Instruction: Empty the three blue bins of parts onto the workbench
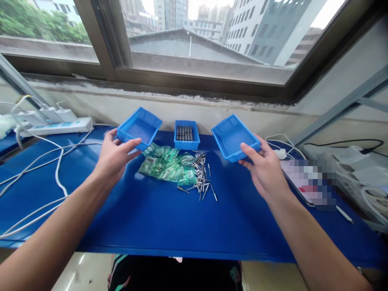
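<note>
My left hand (117, 155) grips a blue plastic bin (140, 127) by its near left corner, thumb over the rim. In my right hand (264, 165) is a second blue bin (233, 137), tilted and held at its near right corner. Both bins are raised over the table, and nothing shows inside them. Between them, at the back of the table, a third blue bin (187, 145) holds a row of dark rods (184, 133). Before it lie crumpled green plastic packets (165, 163), with a pile of silvery pop rivets (200, 171) touching them on the right.
The blue table (157, 226) ends just in front of my lap. White cables (59, 169) and a power strip (57, 126) lie on the left. At the right are a tablet (295, 178), a white stylus (344, 214) and more cables. A wall and window stand behind.
</note>
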A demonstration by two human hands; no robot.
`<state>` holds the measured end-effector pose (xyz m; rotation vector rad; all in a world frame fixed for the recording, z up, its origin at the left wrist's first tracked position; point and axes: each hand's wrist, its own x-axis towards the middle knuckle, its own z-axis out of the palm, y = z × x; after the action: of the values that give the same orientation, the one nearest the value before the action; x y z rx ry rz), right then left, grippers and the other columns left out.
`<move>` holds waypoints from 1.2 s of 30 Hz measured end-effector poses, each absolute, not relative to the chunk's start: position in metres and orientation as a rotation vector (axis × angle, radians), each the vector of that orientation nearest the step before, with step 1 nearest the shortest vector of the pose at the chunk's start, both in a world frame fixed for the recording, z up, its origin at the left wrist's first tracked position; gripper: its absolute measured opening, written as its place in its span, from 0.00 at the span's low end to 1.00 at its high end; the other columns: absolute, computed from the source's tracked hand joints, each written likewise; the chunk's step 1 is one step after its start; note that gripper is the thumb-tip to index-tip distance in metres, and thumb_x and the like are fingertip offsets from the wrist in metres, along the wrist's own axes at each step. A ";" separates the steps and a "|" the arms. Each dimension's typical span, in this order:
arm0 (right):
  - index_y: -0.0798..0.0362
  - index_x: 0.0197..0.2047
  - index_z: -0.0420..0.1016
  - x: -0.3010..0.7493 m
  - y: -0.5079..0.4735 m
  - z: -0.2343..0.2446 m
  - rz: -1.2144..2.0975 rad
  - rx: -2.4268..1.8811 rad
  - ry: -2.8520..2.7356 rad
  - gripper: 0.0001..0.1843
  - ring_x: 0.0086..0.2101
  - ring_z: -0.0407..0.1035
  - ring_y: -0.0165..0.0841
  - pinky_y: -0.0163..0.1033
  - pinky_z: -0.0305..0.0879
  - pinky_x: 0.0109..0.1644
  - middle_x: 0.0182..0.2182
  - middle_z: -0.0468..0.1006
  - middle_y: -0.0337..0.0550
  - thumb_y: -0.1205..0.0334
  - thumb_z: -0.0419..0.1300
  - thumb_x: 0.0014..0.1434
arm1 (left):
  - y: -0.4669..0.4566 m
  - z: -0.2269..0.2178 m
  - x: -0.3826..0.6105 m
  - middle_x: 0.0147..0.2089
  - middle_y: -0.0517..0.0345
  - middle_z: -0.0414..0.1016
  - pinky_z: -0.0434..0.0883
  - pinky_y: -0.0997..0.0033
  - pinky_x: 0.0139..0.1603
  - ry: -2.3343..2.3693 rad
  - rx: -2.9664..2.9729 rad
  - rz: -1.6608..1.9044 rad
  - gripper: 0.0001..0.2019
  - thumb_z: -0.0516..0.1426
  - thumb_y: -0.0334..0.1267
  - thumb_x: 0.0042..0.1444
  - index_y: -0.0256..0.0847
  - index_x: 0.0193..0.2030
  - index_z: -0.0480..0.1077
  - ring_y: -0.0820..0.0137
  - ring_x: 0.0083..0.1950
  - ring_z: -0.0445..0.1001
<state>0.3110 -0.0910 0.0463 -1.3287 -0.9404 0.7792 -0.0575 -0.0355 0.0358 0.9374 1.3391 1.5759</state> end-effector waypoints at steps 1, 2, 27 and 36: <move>0.44 0.59 0.77 0.313 -0.085 0.042 0.869 -1.279 -0.877 0.35 0.41 0.79 0.37 0.41 0.80 0.42 0.46 0.82 0.42 0.47 0.79 0.50 | -0.029 0.034 -0.055 0.54 0.50 0.78 0.87 0.62 0.42 1.334 0.883 1.546 0.38 0.72 0.28 0.46 0.47 0.61 0.61 0.60 0.49 0.84; 0.45 0.55 0.77 0.315 -0.079 0.038 0.942 -1.254 -0.830 0.31 0.40 0.79 0.36 0.40 0.80 0.42 0.46 0.81 0.41 0.49 0.79 0.50 | -0.022 0.032 -0.052 0.52 0.52 0.78 0.86 0.62 0.42 1.342 0.854 1.522 0.38 0.71 0.27 0.48 0.47 0.61 0.59 0.62 0.46 0.84; 0.51 0.65 0.78 0.224 -0.056 0.035 -0.324 -1.525 -2.192 0.21 0.63 0.63 0.58 0.62 0.62 0.61 0.62 0.77 0.57 0.58 0.59 0.72 | -0.027 0.019 -0.039 0.67 0.34 0.68 0.67 0.31 0.67 2.106 2.157 0.673 0.31 0.55 0.60 0.67 0.37 0.66 0.69 0.35 0.67 0.69; 0.51 0.54 0.85 0.212 -0.011 0.019 -0.193 -1.751 -2.160 0.15 0.72 0.51 0.65 0.77 0.41 0.68 0.52 0.84 0.56 0.58 0.58 0.74 | -0.266 -0.098 -0.016 0.25 0.63 0.72 0.75 0.67 0.31 0.878 2.686 0.907 0.06 0.58 0.32 0.63 0.49 0.38 0.75 0.68 0.25 0.72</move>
<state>0.2117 -0.0108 0.0187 -1.7514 -2.1597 -0.1933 -0.0162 -0.2655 -0.0978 2.6857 0.8784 0.9075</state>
